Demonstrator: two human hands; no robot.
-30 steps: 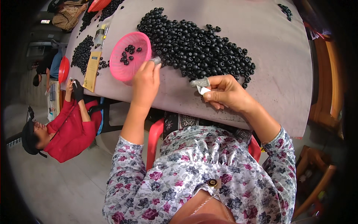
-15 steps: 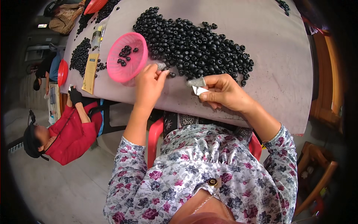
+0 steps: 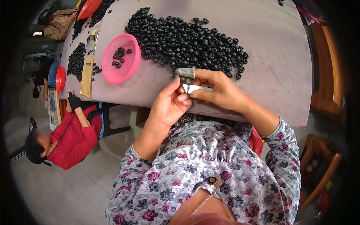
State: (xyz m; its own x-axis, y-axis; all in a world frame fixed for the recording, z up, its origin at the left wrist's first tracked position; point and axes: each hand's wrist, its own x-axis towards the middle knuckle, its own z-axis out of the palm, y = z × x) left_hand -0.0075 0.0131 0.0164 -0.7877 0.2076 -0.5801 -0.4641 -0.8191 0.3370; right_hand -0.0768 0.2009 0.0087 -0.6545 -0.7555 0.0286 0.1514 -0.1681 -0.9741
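Nearest is the wearer's floral top (image 3: 198, 159), with a dark button (image 3: 212, 180) and a thin chain (image 3: 204, 205) at the neck. Beyond it, the 2 hands meet over the near edge of the table (image 3: 275, 86). The right hand (image 3: 221, 92) pinches a white strip (image 3: 198, 88) between thumb and fingers; its index finger, in a grey cap (image 3: 185, 72), reaches over toward the left hand (image 3: 170, 103). The left fingers are bent and drawn close at the strip's tip, thumb raised; whether they grip a bead there I cannot tell, since the cap and strip hide the spot.

Just past the hands lies a wide heap of black beads (image 3: 187, 43). Left of the heap stands a pink bowl (image 3: 127, 73) with a few beads in it. Further left are a yellow envelope (image 3: 87, 77) and a smaller heap (image 3: 77, 62). Beside the table's left edge sits a person in red (image 3: 77, 142), near a red bowl (image 3: 60, 78).
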